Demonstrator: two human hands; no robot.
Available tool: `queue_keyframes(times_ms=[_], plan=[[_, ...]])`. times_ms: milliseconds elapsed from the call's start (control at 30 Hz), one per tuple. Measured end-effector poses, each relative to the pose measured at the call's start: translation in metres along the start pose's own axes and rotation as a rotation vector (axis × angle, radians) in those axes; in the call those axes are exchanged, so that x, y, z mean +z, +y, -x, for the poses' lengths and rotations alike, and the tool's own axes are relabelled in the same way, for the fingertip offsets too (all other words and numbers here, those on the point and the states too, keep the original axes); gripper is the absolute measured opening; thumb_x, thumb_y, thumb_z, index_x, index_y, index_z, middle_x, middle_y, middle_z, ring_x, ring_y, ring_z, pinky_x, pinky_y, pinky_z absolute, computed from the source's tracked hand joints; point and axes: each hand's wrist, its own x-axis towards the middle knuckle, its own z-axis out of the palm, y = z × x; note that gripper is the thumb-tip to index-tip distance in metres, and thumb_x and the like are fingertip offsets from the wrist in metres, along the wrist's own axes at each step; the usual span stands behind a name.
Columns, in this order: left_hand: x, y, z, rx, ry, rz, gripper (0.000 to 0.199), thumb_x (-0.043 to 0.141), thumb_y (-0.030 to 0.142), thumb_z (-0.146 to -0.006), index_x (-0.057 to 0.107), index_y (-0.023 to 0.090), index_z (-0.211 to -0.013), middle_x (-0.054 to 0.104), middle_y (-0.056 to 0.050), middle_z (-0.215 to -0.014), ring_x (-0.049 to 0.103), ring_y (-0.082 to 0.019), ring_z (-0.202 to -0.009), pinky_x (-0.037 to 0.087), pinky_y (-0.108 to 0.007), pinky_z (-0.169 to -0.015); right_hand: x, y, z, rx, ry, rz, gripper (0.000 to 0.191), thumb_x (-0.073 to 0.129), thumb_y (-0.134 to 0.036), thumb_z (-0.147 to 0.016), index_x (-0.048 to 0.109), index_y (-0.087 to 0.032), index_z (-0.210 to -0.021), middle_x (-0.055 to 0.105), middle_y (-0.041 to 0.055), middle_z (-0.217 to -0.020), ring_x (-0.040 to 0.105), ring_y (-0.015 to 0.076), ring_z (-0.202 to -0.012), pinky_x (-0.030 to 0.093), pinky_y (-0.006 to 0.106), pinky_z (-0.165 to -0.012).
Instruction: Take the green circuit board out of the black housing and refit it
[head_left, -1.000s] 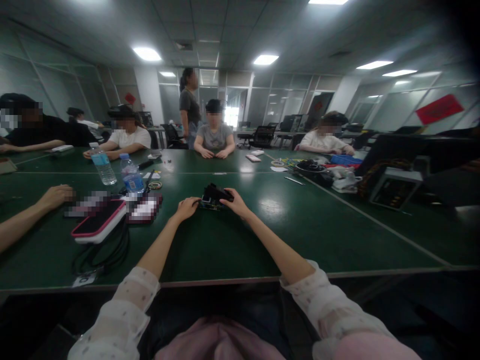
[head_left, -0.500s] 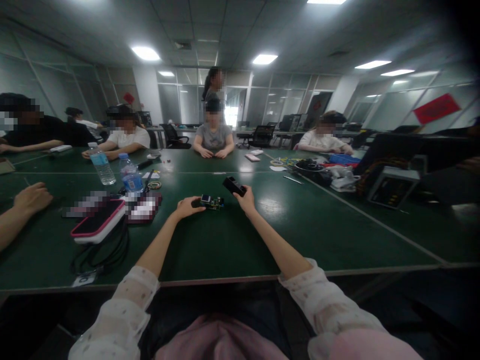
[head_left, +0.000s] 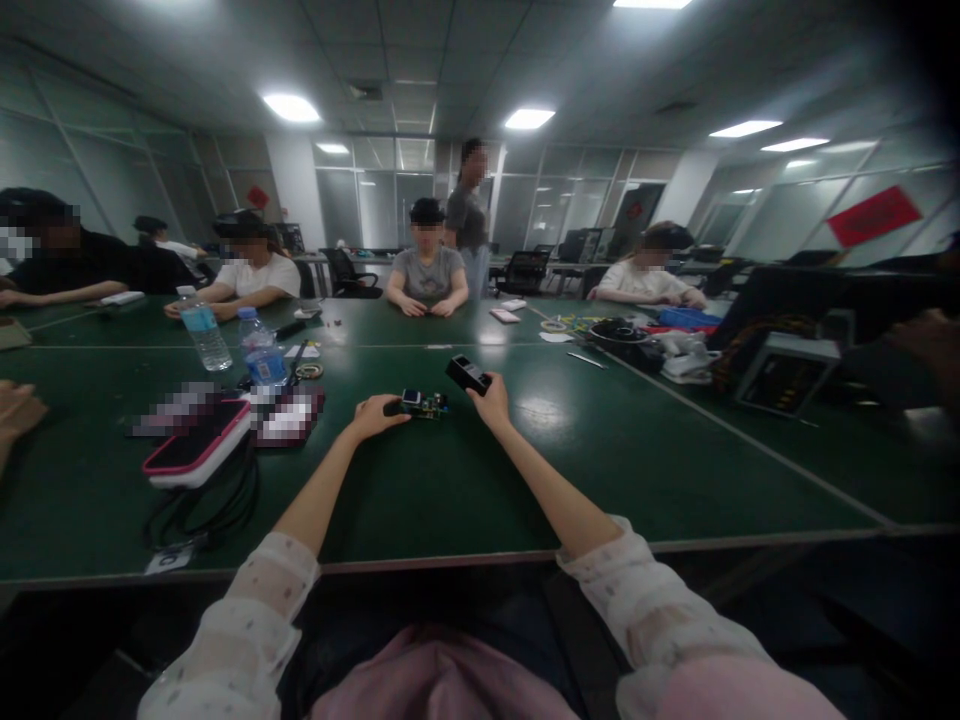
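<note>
My left hand (head_left: 377, 416) is closed on the left end of a small green circuit board (head_left: 429, 405), thumb toward me and fingers behind. A little square screen (head_left: 412, 397) is on the board's left end. Just to the right, my right hand (head_left: 492, 399) grips a black rectangular plastic case (head_left: 466, 374) by its right end. The case is tilted, and grey detail shows on its upper face. Board and case are apart. Whether the board rests on the table is hard to tell.
On the green table (head_left: 450, 500), a pink-edged phone (head_left: 199, 436) with black cables (head_left: 217, 500) lies left. Two water bottles (head_left: 204, 330) stand behind it. A thin pen-like stick (head_left: 586, 360) lies right, near a grey metal box (head_left: 784, 375). Several people sit around the table.
The case in my right hand has turned slightly, showing more of its grey upper face. My left hand has hardly moved. A standing person behind moved right; a neighbour's hand at left drew back.
</note>
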Motion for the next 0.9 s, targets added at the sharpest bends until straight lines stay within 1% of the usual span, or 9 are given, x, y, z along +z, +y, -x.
queue_keyframes(times_ms=[267, 367, 467, 667, 767, 833, 900], plan=[[0.007, -0.006, -0.003, -0.005, 0.022, -0.012, 0.060, 0.055, 0.069, -0.077, 0.059, 0.029, -0.122, 0.059, -0.002, -0.131, 0.051, -0.027, -0.123, 0.037, -0.042, -0.102, 0.001, -0.002, 0.004, 0.013, -0.044, 0.084, 0.053, 0.071, -0.023, -0.070, 0.049, -0.014, -0.118, 0.060, 0.0157, -0.113, 0.058, 0.0298, -0.107, 0.047, 0.044, -0.091], [0.007, -0.006, -0.003, -0.012, 0.022, -0.012, 0.062, 0.055, 0.070, -0.077, 0.058, 0.029, -0.123, 0.059, -0.003, -0.132, 0.051, -0.027, -0.124, 0.036, -0.042, -0.102, 0.000, -0.002, 0.005, 0.015, -0.059, 0.119, 0.054, 0.071, -0.023, -0.071, 0.049, -0.013, -0.119, 0.060, 0.0158, -0.113, 0.058, 0.0302, -0.107, 0.048, 0.044, -0.091], [0.007, -0.005, -0.003, -0.010, 0.020, -0.006, 0.061, 0.056, 0.069, -0.077, 0.059, 0.029, -0.123, 0.059, -0.003, -0.131, 0.051, -0.026, -0.124, 0.037, -0.039, -0.102, 0.000, -0.001, 0.006, 0.011, -0.079, 0.151, 0.053, 0.071, -0.023, -0.071, 0.049, -0.014, -0.119, 0.059, 0.0155, -0.113, 0.057, 0.0302, -0.107, 0.048, 0.045, -0.091], [0.006, -0.005, -0.003, -0.012, 0.014, -0.006, 0.062, 0.056, 0.069, -0.077, 0.058, 0.028, -0.124, 0.060, -0.003, -0.130, 0.051, -0.026, -0.124, 0.038, -0.039, -0.102, 0.002, 0.001, 0.009, -0.016, -0.148, 0.210, 0.053, 0.069, -0.019, -0.072, 0.049, -0.014, -0.121, 0.057, 0.0160, -0.117, 0.055, 0.0312, -0.111, 0.046, 0.047, -0.094], [0.005, -0.004, -0.003, -0.011, 0.012, -0.007, 0.061, 0.056, 0.069, -0.077, 0.058, 0.029, -0.124, 0.059, -0.002, -0.131, 0.050, -0.026, -0.124, 0.037, -0.039, -0.102, 0.002, 0.001, 0.009, 0.006, -0.143, 0.166, 0.053, 0.068, -0.020, -0.072, 0.049, -0.015, -0.121, 0.057, 0.0154, -0.117, 0.055, 0.0311, -0.112, 0.046, 0.048, -0.094], [0.004, -0.004, -0.003, -0.013, 0.008, -0.007, 0.061, 0.056, 0.069, -0.077, 0.058, 0.029, -0.123, 0.059, -0.002, -0.131, 0.050, -0.026, -0.124, 0.037, -0.039, -0.102, 0.001, -0.002, 0.008, 0.016, -0.120, 0.090, 0.052, 0.068, -0.021, -0.072, 0.049, -0.016, -0.121, 0.057, 0.0143, -0.116, 0.055, 0.0305, -0.111, 0.046, 0.049, -0.095], [0.005, -0.004, -0.002, -0.012, 0.006, -0.005, 0.061, 0.056, 0.069, -0.077, 0.059, 0.029, -0.123, 0.059, -0.002, -0.131, 0.050, -0.026, -0.124, 0.037, -0.040, -0.103, -0.001, -0.009, 0.007, -0.010, -0.102, -0.017, 0.052, 0.068, -0.024, -0.073, 0.049, -0.015, -0.120, 0.058, 0.0140, -0.115, 0.056, 0.0297, -0.110, 0.045, 0.049, -0.096]])
